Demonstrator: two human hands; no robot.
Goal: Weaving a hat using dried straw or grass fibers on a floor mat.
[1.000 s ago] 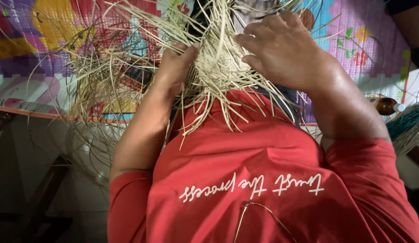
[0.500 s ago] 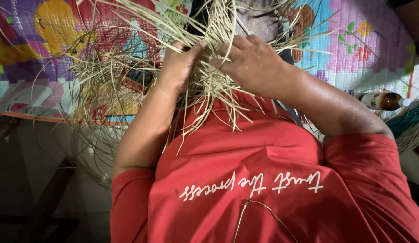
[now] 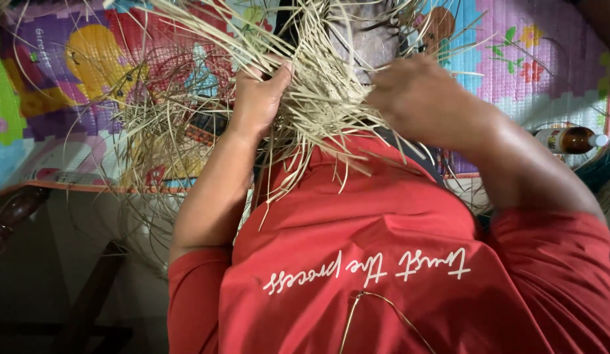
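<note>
A bundle of pale dried straw strips point(image 3: 321, 92), partly woven, lies against my red shirt point(image 3: 384, 262) with loose ends fanning out in all directions. My left hand point(image 3: 259, 98) grips the woven part at its left side, fingers curled around strands. To the right of the weave sits my right hand point(image 3: 416, 98), blurred, with its fingers down among the strips. Whether it pinches a strand I cannot tell.
A colourful foam play mat point(image 3: 528, 72) with cartoon pictures covers the floor beyond the straw. A brown glass bottle point(image 3: 567, 139) with a white cap lies at the right edge. Dark wooden furniture legs point(image 3: 16, 210) stand at the lower left.
My right hand has slid from on top of the woven straw down and to the right side of it. My left hand has shifted slightly and keeps its grip.
</note>
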